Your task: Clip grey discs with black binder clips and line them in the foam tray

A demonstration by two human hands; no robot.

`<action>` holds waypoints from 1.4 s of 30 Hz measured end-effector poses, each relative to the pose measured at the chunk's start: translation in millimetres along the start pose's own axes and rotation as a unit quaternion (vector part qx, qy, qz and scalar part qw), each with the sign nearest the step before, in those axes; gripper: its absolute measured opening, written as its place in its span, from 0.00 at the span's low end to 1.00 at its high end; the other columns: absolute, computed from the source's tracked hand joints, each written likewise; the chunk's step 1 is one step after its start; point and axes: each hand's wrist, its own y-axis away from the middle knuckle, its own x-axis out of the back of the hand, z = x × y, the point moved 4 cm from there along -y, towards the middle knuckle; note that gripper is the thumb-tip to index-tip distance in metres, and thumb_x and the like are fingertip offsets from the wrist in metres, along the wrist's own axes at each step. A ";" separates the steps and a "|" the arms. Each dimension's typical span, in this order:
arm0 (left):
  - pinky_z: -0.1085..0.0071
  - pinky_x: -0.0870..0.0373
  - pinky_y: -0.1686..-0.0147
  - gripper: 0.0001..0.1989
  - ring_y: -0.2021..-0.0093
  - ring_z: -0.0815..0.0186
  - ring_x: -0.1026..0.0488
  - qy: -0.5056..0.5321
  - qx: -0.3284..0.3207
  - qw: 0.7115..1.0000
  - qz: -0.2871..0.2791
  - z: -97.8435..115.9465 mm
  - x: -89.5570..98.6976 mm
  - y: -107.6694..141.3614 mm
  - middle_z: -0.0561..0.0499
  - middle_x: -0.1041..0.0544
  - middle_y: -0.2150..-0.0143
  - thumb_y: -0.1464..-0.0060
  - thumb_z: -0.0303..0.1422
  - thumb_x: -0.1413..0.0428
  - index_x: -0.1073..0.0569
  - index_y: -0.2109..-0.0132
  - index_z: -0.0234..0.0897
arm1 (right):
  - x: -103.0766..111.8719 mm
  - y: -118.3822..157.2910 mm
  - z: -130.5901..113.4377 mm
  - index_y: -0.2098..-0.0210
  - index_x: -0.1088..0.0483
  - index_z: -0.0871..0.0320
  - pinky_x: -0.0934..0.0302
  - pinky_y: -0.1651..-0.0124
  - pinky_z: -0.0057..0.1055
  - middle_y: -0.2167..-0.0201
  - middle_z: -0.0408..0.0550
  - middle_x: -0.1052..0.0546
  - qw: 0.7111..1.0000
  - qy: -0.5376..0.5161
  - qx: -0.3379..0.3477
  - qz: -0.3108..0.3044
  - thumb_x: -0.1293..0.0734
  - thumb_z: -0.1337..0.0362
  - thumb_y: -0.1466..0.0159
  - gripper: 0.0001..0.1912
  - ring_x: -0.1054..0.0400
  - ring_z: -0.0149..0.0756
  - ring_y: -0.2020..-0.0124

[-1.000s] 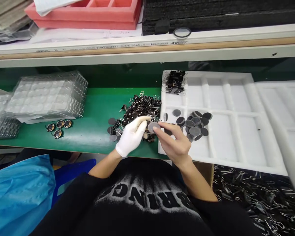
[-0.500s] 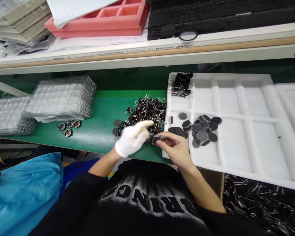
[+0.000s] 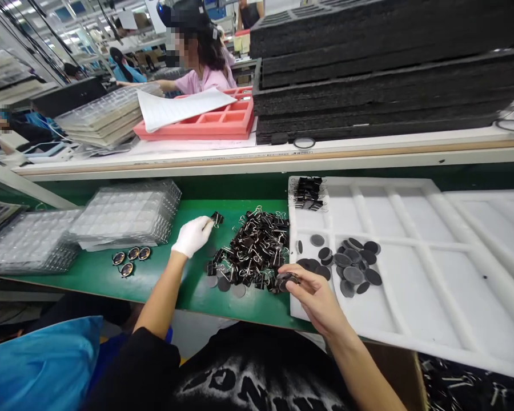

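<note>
My left hand (image 3: 192, 236), in a white glove, pinches a black binder clip (image 3: 217, 218) by its wire handle over the green bench. My bare right hand (image 3: 314, 294) grips a dark round disc (image 3: 286, 281) at the edge of the white foam tray (image 3: 432, 285). Between the hands lies a heap of black binder clips (image 3: 259, 245), with several grey discs (image 3: 224, 283) at its near side. More dark discs (image 3: 353, 268) are piled in the tray. Fine detail of the disc in my right hand is hidden by the fingers.
Stacked clear plastic trays (image 3: 124, 214) stand at the left, near several small round parts (image 3: 127, 269). Clips (image 3: 308, 193) fill a tray corner. Above runs a shelf edge (image 3: 175, 162) with red foam (image 3: 223, 125) and black foam (image 3: 368, 91). A co-worker's blue clothing (image 3: 47, 359) is at lower left.
My left hand has moved left and away from the right hand, and now has a binder clip at its fingertips. My right hand still holds the disc. The head view has tilted up.
</note>
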 end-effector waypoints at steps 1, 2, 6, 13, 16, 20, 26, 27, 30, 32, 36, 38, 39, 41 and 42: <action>0.67 0.30 0.56 0.17 0.55 0.58 0.20 0.029 -0.007 0.999 0.026 6.3 8.5 10.5 0.44 0.16 0.55 0.27 0.38 0.53 0.22 0.57 0.40 | -2.4 -1.4 -2.9 0.61 0.13 0.50 0.26 0.50 0.32 0.50 0.53 0.15 1.000 0.007 0.010 -0.007 0.17 0.53 0.41 0.12 0.21 0.40 0.51; 0.67 0.30 0.56 0.16 0.56 0.59 0.20 0.071 -0.028 0.996 0.049 16.7 16.9 22.8 0.46 0.16 0.57 0.28 0.38 0.52 0.22 0.59 0.40 | -6.5 -3.3 -5.7 0.60 0.13 0.50 0.26 0.44 0.35 0.44 0.54 0.17 1.000 0.011 0.017 -0.016 0.17 0.53 0.40 0.11 0.22 0.43 0.44; 0.69 0.34 0.62 0.15 0.66 0.66 0.25 0.191 -0.199 0.961 -0.003 85.6 31.0 76.2 0.52 0.19 0.66 0.29 0.39 0.48 0.24 0.64 0.41 | -34.9 -13.3 -12.9 0.58 0.13 0.49 0.32 0.31 0.47 0.32 0.56 0.24 0.997 -0.016 0.001 -0.072 0.18 0.51 0.39 0.13 0.29 0.53 0.31; 0.69 0.41 0.68 0.13 0.73 0.68 0.36 0.361 -0.122 0.924 -0.020 128.2 21.8 109.5 0.56 0.32 0.74 0.35 0.36 0.49 0.37 0.70 0.41 | -54.8 -17.8 -16.1 0.57 0.12 0.51 0.28 0.35 0.50 0.43 0.57 0.16 0.992 -0.066 -0.057 -0.095 0.18 0.49 0.40 0.16 0.19 0.52 0.45; 0.68 0.47 0.71 0.17 0.75 0.70 0.43 0.364 -0.073 0.928 -0.041 132.5 18.5 113.7 0.58 0.40 0.78 0.43 0.40 0.42 0.42 0.72 0.42 | -50.5 -15.2 -17.1 0.57 0.12 0.52 0.27 0.37 0.50 0.44 0.58 0.15 0.991 -0.064 -0.068 -0.096 0.17 0.49 0.41 0.18 0.19 0.53 0.45; 0.69 0.46 0.70 0.20 0.75 0.71 0.44 0.374 -0.047 0.925 -0.049 142.0 20.5 113.6 0.59 0.40 0.78 0.44 0.43 0.41 0.42 0.73 0.41 | -44.8 -11.4 -20.4 0.57 0.13 0.52 0.26 0.38 0.49 0.44 0.57 0.15 0.993 -0.065 -0.066 -0.072 0.17 0.49 0.41 0.18 0.19 0.52 0.45; 0.70 0.40 0.72 0.15 0.73 0.69 0.37 0.450 -0.008 0.884 -0.125 139.1 8.4 99.7 0.57 0.33 0.75 0.39 0.43 0.45 0.33 0.70 0.40 | -26.7 -11.8 -27.9 0.59 0.14 0.52 0.23 0.47 0.41 0.43 0.55 0.16 0.996 -0.076 -0.053 0.014 0.16 0.50 0.44 0.18 0.20 0.45 0.49; 0.71 0.40 0.72 0.15 0.74 0.69 0.36 0.454 -0.008 0.880 -0.135 137.4 7.4 97.7 0.57 0.32 0.75 0.38 0.43 0.44 0.32 0.69 0.40 | -20.9 -13.0 -28.9 0.61 0.14 0.52 0.23 0.49 0.39 0.47 0.53 0.14 0.995 -0.074 -0.050 0.036 0.16 0.50 0.44 0.17 0.20 0.42 0.53; 0.71 0.39 0.73 0.16 0.74 0.70 0.35 0.451 -0.034 0.877 -0.163 134.8 11.0 94.4 0.57 0.30 0.74 0.37 0.44 0.43 0.29 0.69 0.39 | -5.7 -17.6 -31.1 0.66 0.14 0.53 0.25 0.53 0.35 0.62 0.47 0.14 0.995 -0.045 -0.046 0.072 0.14 0.51 0.47 0.17 0.23 0.35 0.61; 0.72 0.38 0.73 0.16 0.74 0.70 0.34 0.438 -0.052 0.883 -0.164 135.3 16.9 93.5 0.57 0.29 0.75 0.36 0.44 0.43 0.29 0.69 0.39 | -1.0 -20.3 -31.1 0.68 0.15 0.54 0.25 0.56 0.33 0.66 0.46 0.16 0.995 -0.028 -0.054 0.075 0.13 0.50 0.49 0.18 0.25 0.34 0.63; 0.72 0.39 0.74 0.16 0.76 0.71 0.36 0.428 -0.068 0.892 -0.131 141.9 22.6 92.0 0.58 0.31 0.78 0.36 0.42 0.43 0.30 0.70 0.39 | -5.8 -21.0 -28.1 0.72 0.17 0.55 0.26 0.64 0.30 0.70 0.43 0.20 0.992 -0.054 -0.082 0.081 0.12 0.49 0.53 0.21 0.29 0.31 0.67; 0.73 0.40 0.74 0.17 0.76 0.72 0.37 0.440 -0.065 0.887 -0.121 147.7 18.6 93.0 0.58 0.32 0.78 0.37 0.42 0.43 0.31 0.71 0.39 | -11.3 -19.7 -25.9 0.72 0.18 0.55 0.27 0.64 0.29 0.71 0.42 0.21 0.991 -0.071 -0.084 0.082 0.12 0.48 0.53 0.21 0.30 0.30 0.68; 0.73 0.40 0.75 0.17 0.76 0.72 0.38 0.445 -0.059 0.885 -0.119 150.6 15.6 94.5 0.58 0.32 0.78 0.37 0.42 0.43 0.32 0.71 0.39 | -13.5 -18.8 -24.6 0.72 0.17 0.55 0.27 0.64 0.29 0.71 0.42 0.21 0.990 -0.076 -0.083 0.082 0.12 0.48 0.53 0.21 0.30 0.30 0.68; 0.72 0.41 0.75 0.17 0.77 0.72 0.39 0.453 -0.039 0.883 -0.116 154.2 10.0 98.8 0.59 0.34 0.78 0.38 0.42 0.42 0.32 0.71 0.39 | -15.8 -16.6 -21.5 0.70 0.17 0.55 0.27 0.63 0.29 0.70 0.42 0.20 0.990 -0.081 -0.080 0.082 0.13 0.48 0.52 0.20 0.29 0.30 0.68; 0.72 0.41 0.76 0.16 0.77 0.72 0.39 0.454 -0.030 0.882 -0.120 154.7 8.1 101.3 0.59 0.34 0.78 0.38 0.42 0.43 0.32 0.71 0.39 | -15.9 -15.4 -20.1 0.71 0.17 0.55 0.28 0.63 0.28 0.70 0.42 0.21 0.990 -0.081 -0.078 0.081 0.13 0.49 0.51 0.20 0.29 0.30 0.68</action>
